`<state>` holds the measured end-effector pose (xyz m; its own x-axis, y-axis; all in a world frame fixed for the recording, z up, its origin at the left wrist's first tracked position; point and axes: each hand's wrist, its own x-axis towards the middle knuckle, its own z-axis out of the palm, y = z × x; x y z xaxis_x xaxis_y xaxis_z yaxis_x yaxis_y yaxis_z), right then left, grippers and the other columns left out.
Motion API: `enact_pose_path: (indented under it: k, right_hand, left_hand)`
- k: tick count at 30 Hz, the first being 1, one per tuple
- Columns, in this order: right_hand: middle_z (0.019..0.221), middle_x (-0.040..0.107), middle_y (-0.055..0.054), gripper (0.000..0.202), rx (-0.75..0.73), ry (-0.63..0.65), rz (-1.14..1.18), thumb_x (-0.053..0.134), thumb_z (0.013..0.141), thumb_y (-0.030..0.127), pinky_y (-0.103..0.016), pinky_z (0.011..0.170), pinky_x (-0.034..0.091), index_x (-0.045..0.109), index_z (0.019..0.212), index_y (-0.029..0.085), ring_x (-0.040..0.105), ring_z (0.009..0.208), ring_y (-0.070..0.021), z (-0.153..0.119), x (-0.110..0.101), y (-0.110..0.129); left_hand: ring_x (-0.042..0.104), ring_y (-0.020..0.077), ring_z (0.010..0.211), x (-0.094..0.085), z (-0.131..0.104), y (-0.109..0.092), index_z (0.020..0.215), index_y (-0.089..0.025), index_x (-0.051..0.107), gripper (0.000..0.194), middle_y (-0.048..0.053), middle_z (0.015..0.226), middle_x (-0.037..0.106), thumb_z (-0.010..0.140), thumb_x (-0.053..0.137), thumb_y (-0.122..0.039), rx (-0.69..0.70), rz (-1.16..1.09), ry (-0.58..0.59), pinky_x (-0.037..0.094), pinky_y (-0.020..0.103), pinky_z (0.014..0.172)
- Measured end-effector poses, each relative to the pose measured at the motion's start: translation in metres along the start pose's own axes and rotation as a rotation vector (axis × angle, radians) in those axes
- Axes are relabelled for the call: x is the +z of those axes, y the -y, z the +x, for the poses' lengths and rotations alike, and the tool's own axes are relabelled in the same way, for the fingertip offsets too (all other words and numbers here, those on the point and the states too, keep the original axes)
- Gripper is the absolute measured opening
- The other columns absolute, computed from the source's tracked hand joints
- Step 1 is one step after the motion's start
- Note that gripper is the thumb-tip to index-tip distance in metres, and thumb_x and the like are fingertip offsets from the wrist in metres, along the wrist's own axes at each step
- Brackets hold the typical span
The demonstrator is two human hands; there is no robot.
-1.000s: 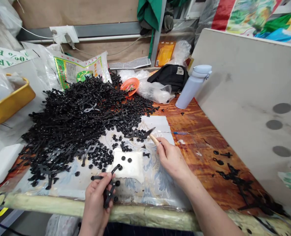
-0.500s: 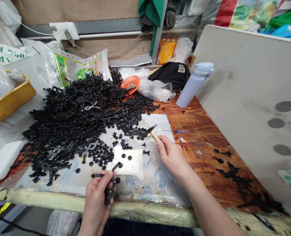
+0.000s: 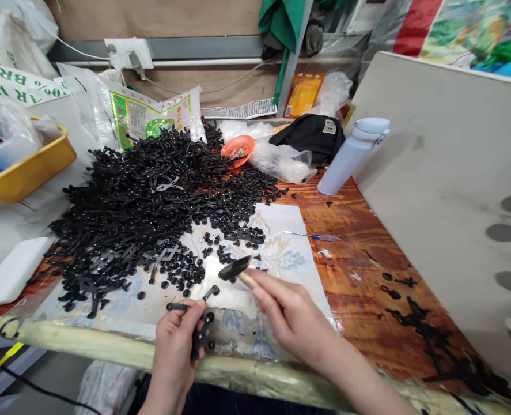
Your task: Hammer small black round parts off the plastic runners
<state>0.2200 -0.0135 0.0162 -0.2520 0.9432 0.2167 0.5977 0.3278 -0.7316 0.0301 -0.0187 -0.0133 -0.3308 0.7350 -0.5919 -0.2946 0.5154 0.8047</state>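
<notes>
Pinched in my left hand (image 3: 180, 334) is a black jointed plastic linkage (image 3: 201, 334) with round knobs at its ends. One of its arms reaches over a folded white cloth pad (image 3: 233, 300). My right hand (image 3: 287, 314) grips the pale wooden handle of a small hammer (image 3: 235, 268). The hammer's dark head is over the pad, just above the linkage's outstretched arm; I see a gap between them. Small round black caps (image 3: 186, 271) lie left of the pad, and the hammer hides part of it.
A large heap of black plastic linkages (image 3: 143, 196) covers the left and back. A blue pen (image 3: 324, 237), a pale blue bottle (image 3: 352, 157) and an orange dish (image 3: 238, 151) lie beyond. A grey board (image 3: 436, 150) borders the right, near black scraps (image 3: 428, 328).
My right hand has brought the hammer left and toward me, from beyond the pad to over it. My left hand keeps its hold on the linkage. The whole view has shifted slightly.
</notes>
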Motion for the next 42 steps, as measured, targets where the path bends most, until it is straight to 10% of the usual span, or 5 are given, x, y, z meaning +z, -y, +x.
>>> enact_pose_path:
  k: [9, 13, 19, 42]
  right_hand:
    - [0.104, 0.069, -0.010, 0.034, -0.116, -0.122, -0.057, 0.042, 0.093, 0.020, -0.031, 0.075, 0.055, 0.053, 0.125, 0.019, 0.067, 0.086, -0.0203, -0.002, 0.006, 0.016]
    - [0.088, 0.071, -0.010, 0.035, -0.033, 0.145, -0.229, 0.037, 0.094, 0.021, -0.035, 0.063, 0.055, 0.055, 0.124, 0.019, 0.068, 0.068, -0.0220, 0.001, 0.017, 0.017]
    - [0.103, 0.069, -0.008, 0.035, -0.035, -0.023, -0.008, 0.036, 0.096, 0.023, -0.030, 0.073, 0.054, 0.052, 0.126, 0.022, 0.067, 0.085, -0.0186, 0.005, 0.002, 0.027]
    - [0.101, 0.070, -0.004, 0.033, 0.090, -0.035, -0.045, 0.036, 0.096, 0.023, -0.029, 0.071, 0.054, 0.056, 0.121, 0.024, 0.067, 0.085, -0.0184, -0.007, 0.012, 0.012]
  left_hand:
    - [0.036, 0.0050, 0.026, -0.002, 0.002, 0.004, 0.067, -0.019, 0.053, 0.038, -0.010, 0.037, 0.047, 0.052, 0.079, -0.042, 0.017, -0.004, 0.029, 0.024, 0.012, 0.022]
    - [0.035, 0.0048, 0.025, -0.002, 0.002, 0.002, 0.066, -0.018, 0.054, 0.036, -0.009, 0.037, 0.047, 0.052, 0.078, -0.042, 0.009, -0.010, 0.035, 0.023, 0.012, 0.022]
    - [0.032, 0.0042, 0.024, -0.001, 0.001, 0.000, 0.066, -0.019, 0.054, 0.034, -0.010, 0.036, 0.046, 0.053, 0.077, -0.041, 0.007, -0.003, 0.029, 0.022, 0.012, 0.022]
    - [0.037, 0.0041, 0.025, -0.010, 0.005, 0.000, 0.069, -0.016, 0.061, 0.036, -0.008, 0.039, 0.050, 0.053, 0.080, -0.042, -0.048, -0.041, 0.090, 0.023, 0.011, 0.021]
